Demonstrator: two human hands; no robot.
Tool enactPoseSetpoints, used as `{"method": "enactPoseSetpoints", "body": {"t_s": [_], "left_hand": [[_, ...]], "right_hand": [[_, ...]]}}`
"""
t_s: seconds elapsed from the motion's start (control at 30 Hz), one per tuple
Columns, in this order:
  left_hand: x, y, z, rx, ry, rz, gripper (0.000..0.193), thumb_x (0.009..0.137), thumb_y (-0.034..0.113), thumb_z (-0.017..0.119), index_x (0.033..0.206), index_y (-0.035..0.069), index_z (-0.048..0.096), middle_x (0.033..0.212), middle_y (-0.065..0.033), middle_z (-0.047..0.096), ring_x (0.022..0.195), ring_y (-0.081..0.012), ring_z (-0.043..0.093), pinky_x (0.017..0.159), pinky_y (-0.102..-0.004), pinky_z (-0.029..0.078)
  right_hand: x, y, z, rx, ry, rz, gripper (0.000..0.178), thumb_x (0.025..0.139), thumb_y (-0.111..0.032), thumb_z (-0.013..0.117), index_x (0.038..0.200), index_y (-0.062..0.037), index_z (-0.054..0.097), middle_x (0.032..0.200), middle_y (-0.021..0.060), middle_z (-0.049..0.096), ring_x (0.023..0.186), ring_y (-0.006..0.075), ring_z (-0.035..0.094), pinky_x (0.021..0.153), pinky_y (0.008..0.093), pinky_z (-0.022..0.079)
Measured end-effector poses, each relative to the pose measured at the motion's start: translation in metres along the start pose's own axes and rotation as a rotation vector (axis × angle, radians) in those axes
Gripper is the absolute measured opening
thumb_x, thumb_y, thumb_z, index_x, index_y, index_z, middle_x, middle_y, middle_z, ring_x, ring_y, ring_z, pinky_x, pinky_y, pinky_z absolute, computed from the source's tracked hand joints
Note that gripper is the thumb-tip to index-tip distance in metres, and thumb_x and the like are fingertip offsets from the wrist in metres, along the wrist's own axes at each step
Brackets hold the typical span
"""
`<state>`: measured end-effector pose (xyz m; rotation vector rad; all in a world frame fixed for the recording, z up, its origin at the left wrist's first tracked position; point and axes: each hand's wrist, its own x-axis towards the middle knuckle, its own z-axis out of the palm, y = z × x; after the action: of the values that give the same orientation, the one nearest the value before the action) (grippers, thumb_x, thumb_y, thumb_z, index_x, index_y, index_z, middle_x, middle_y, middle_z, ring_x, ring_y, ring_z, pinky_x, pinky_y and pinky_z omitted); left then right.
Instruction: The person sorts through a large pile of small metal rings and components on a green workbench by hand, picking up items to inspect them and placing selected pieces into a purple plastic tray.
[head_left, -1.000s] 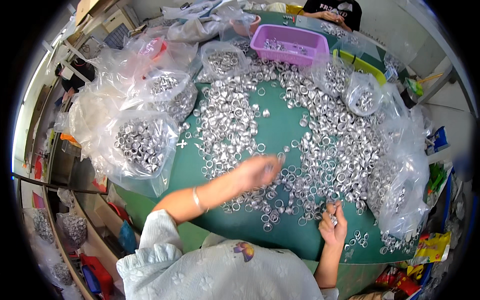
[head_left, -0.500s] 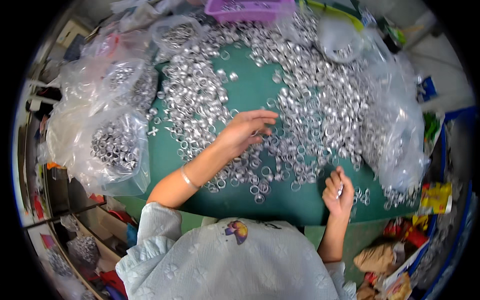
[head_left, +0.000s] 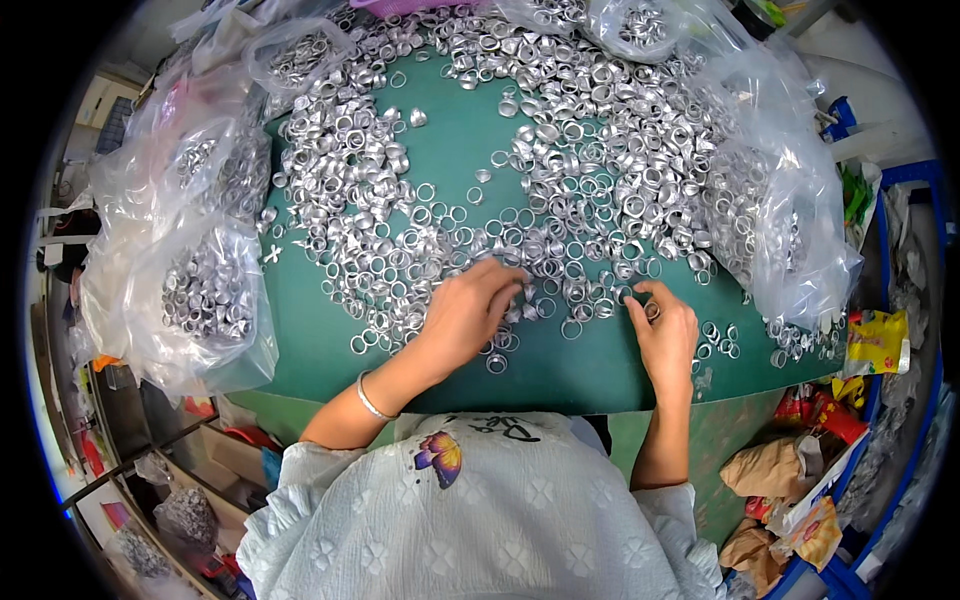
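Observation:
Silver metal rings point(head_left: 400, 245) lie in a broad heap over the green tabletop point(head_left: 455, 120). At the near edge of the heap is my left hand point(head_left: 465, 315), a bangle on its wrist. Its fingers are curled, with thumb and fingertips drawn together among the rings; what they pinch is partly hidden. To the right, my right hand point(head_left: 665, 330) rests near the table's front edge. A single ring point(head_left: 652, 310) shows inside its curled fingers, while thumb and index fingertip stand slightly apart. A few loose rings point(head_left: 715, 340) lie just right of that hand.
Clear plastic bags of rings point(head_left: 205, 300) stand along the left side. Another large bag point(head_left: 790, 235) slumps on the right. A purple basket point(head_left: 400, 5) shows at the far edge. Packets and a brown paper bag point(head_left: 770, 465) sit low at the right, beside a blue frame point(head_left: 925, 180).
My left hand has come down nearer the front edge, its fingers curling in among the rings. My right hand has loosened from a fist and moved up slightly to the left. The view has shifted.

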<state>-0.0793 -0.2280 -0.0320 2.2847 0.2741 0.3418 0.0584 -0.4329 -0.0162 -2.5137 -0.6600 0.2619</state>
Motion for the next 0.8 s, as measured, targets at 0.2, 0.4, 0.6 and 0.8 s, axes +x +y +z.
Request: {"method": "enactPoseSetpoints", "body": {"t_s": [0.2,0.4,0.6,0.8], "left_hand": [[0.035,0.012,0.007,0.268,-0.029,-0.053,0.036,0.080,-0.002,0.055,0.114,0.010,0.056,0.112,-0.0090,0.054,0.059,-0.0318,0.059,0.054,-0.0380,0.049],[0.032,0.002,0.007,0.371,-0.150,0.052,0.036,0.067,-0.006,0.056,0.099,0.010,0.060,0.120,-0.0067,0.052,0.063,-0.0311,0.061,0.054,-0.0392,0.050],[0.002,0.007,-0.012,0.324,-0.239,0.055,0.031,0.061,-0.008,0.058,0.088,0.006,0.063,0.116,-0.0056,0.053,0.067,-0.0298,0.062,0.058,-0.0392,0.051],[-0.007,0.005,-0.021,0.107,-0.161,0.017,0.025,0.065,-0.010,0.055,0.084,0.004,0.063,0.106,-0.0058,0.058,0.063,-0.0308,0.060,0.055,-0.0386,0.049]], "right_hand": [[-0.008,0.005,0.014,-0.011,0.005,-0.083,0.016,0.076,-0.016,0.069,0.087,-0.0076,0.062,0.062,0.0088,0.055,0.053,0.0263,0.053,0.049,0.0366,0.039],[-0.004,0.015,-0.002,0.064,-0.076,-0.050,0.014,0.077,-0.014,0.068,0.087,-0.0064,0.062,0.067,0.0093,0.059,0.056,0.0269,0.057,0.051,0.0376,0.041],[0.015,-0.001,0.015,0.024,0.108,-0.104,0.016,0.078,-0.016,0.066,0.091,-0.0069,0.062,0.066,0.0106,0.059,0.057,0.0286,0.056,0.051,0.0379,0.041],[0.008,0.008,0.000,0.219,-0.071,-0.211,0.009,0.077,-0.010,0.067,0.080,-0.0019,0.064,0.062,0.0069,0.057,0.052,0.0161,0.050,0.049,0.0302,0.038]]}}
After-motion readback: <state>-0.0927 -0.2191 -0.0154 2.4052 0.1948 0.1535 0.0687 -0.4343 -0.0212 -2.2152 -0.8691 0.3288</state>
